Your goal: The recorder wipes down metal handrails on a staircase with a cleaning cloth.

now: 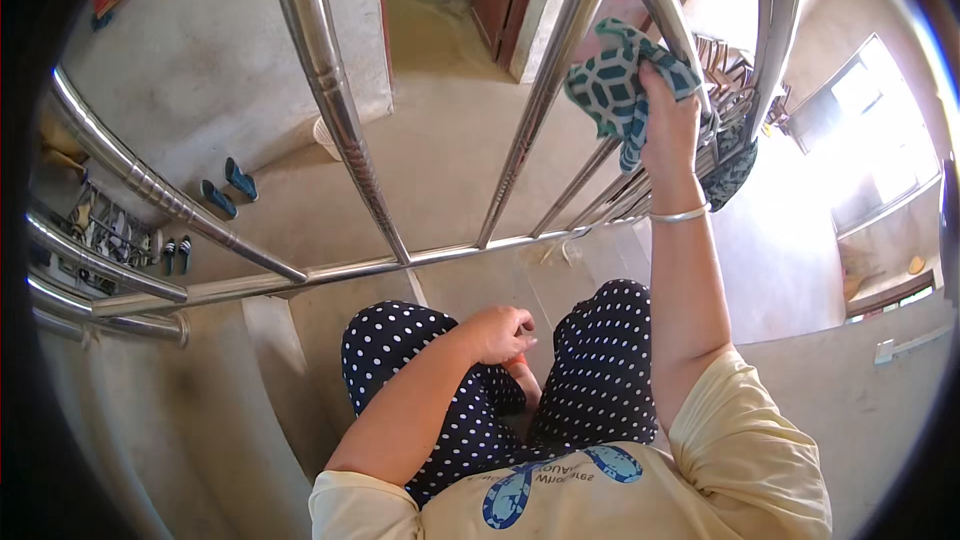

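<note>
A green-and-white patterned cloth is gripped in my right hand, which is raised at the upper right against a curved metal tube of the stair railing. The cloth hangs loosely on the left side of the hand, and a silver bangle circles the wrist. My left hand rests near my knee, over the dotted trousers, with its fingers slightly curled and no object seen in it. The railing's shiny bars rise from a low horizontal rail in front of my knees.
Stair steps lie at the left below the railing. Beyond the bars are blue slippers, a white basket, a shoe rack and an open doorway. A dark patterned item hangs by the railing at the right.
</note>
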Available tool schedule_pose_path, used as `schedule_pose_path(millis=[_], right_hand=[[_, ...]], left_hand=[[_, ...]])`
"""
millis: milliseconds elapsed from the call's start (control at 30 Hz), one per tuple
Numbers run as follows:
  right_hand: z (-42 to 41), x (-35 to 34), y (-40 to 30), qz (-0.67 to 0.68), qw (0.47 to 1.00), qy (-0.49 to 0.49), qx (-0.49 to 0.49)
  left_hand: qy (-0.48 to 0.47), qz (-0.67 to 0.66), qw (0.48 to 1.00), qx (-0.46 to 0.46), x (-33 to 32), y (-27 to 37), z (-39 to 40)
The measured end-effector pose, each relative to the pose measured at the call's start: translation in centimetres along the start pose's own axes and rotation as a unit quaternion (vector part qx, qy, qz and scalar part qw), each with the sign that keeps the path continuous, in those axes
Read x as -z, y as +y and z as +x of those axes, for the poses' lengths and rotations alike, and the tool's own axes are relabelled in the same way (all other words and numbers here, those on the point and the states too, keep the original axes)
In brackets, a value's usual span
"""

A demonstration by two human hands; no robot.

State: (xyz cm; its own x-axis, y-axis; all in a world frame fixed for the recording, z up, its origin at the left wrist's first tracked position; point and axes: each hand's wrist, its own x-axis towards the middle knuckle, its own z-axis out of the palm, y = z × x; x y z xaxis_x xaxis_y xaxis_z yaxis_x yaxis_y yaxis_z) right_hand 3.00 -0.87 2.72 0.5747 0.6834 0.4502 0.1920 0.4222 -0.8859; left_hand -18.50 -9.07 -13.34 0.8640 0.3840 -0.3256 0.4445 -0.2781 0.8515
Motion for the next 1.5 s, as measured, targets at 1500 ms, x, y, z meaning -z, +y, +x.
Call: schedule_pose_path(millis=[1500], right_hand=[[-10.6,2.5,22.7,-0.274,0.943,0.006,-0.189]], left_hand=[[-0.018,-0.058,0.995,0.08,0.0,-0.8,0.5]])
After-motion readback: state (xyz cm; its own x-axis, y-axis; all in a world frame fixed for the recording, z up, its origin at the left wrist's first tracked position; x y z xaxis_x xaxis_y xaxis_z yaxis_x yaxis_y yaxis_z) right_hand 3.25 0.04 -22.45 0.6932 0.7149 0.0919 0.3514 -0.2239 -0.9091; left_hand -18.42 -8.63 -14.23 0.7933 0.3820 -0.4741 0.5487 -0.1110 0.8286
